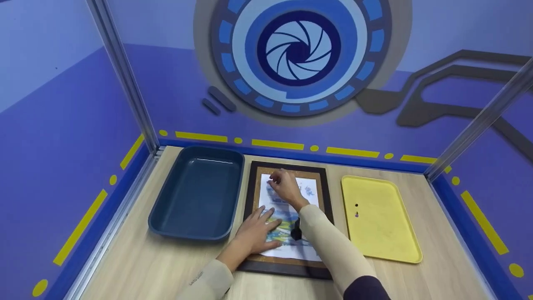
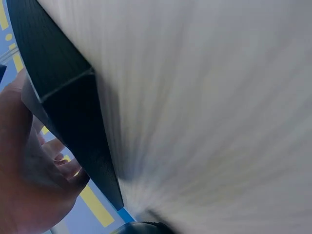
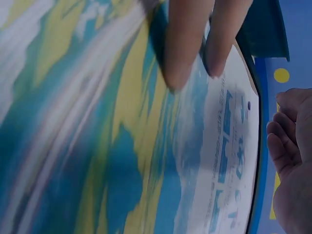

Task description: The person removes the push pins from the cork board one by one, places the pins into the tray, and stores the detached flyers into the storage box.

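My left hand (image 1: 255, 228) lies spread on a printed paper (image 1: 291, 250) on a cork board with a black frame (image 1: 287, 270); two of its fingers (image 3: 185, 44) press the colourful print in the right wrist view. In the left wrist view, that hand (image 2: 34, 165) shows beyond the dark frame edge (image 2: 80, 117). My right hand (image 1: 286, 188) is over the paper's upper left part, fingers loosely curled, nothing visible between them. Beside this hand (image 3: 297, 151), a small purple pin (image 3: 249, 106) sits near the paper's corner in the right wrist view.
A deep blue tray (image 1: 193, 200) is left of the board. To its right lies a shallow yellow tray (image 1: 387, 229) holding two small dark pins (image 1: 356, 205). Blue panels (image 1: 175, 87) with metal posts stand behind and at both sides.
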Tool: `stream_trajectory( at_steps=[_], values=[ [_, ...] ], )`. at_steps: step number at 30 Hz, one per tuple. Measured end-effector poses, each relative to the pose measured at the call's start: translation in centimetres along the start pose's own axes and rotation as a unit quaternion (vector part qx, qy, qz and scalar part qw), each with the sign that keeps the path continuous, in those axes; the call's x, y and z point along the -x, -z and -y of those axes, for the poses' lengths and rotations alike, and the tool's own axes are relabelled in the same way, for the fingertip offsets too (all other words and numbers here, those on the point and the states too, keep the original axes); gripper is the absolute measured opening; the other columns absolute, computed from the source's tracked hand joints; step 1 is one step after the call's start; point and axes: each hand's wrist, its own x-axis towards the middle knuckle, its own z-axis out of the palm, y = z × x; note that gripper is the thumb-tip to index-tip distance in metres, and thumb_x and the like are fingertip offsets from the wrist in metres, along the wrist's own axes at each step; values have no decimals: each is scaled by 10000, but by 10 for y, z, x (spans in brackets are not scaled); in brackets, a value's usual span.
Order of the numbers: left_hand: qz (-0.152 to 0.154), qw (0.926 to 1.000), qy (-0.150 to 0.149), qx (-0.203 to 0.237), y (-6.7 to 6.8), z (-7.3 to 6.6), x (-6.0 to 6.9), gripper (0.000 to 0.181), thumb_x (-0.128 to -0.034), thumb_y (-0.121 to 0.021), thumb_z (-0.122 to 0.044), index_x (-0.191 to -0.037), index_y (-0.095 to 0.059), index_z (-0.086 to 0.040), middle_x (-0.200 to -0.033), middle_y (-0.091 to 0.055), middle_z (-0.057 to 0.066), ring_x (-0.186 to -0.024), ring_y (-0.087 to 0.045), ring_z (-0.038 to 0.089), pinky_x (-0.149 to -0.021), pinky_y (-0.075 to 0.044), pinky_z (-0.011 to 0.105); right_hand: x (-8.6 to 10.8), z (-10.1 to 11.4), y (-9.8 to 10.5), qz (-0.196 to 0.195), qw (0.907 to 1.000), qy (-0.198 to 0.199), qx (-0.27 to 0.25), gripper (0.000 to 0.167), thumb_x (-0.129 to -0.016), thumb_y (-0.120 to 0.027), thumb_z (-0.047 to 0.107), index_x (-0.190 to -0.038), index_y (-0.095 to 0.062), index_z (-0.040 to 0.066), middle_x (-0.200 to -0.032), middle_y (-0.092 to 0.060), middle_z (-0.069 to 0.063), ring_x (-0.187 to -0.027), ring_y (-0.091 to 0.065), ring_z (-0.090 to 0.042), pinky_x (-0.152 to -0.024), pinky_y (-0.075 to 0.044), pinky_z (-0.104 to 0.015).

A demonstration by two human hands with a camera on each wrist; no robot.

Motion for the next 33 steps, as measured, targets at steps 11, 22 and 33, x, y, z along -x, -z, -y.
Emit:
stream_trajectory(
  at_steps=[11, 22, 33],
  values=[
    [85, 10000, 42, -14, -2, -6, -2, 719, -974, -574, -718, -1584, -521, -341, -1709, -353, 69, -1569, -304, 370, -1244, -324, 489, -3, -9, -14, 309, 9945, -982, 194, 41, -943, -782, 70, -953, -775, 30, -894, -733, -77, -833, -683, -229, -791, -589, -425],
    [64, 9999, 82, -97, -2, -5, -3, 720, -968, -577, -717, -1576, -533, -335, -1706, -361, 65, -1570, -305, 367, -1260, -294, 468, -12, -3, -17, 337, 9921, -1134, 427, 39, -955, -766, 66, -920, -773, 49, -856, -737, -58, -825, -695, -233, -787, -598, -430],
    [192, 9996, 200, 57, -2, -2, -1, 721, -967, -584, -716, -1586, -515, -352, -1717, -338, 59, -1581, -279, 366, -1263, -286, 476, -14, -4, -25, 124, 9921, -1226, 222, 105, -939, -748, 60, -837, -764, 76, -799, -741, -39, -763, -698, -226, -761, -593, -432]
  ],
)
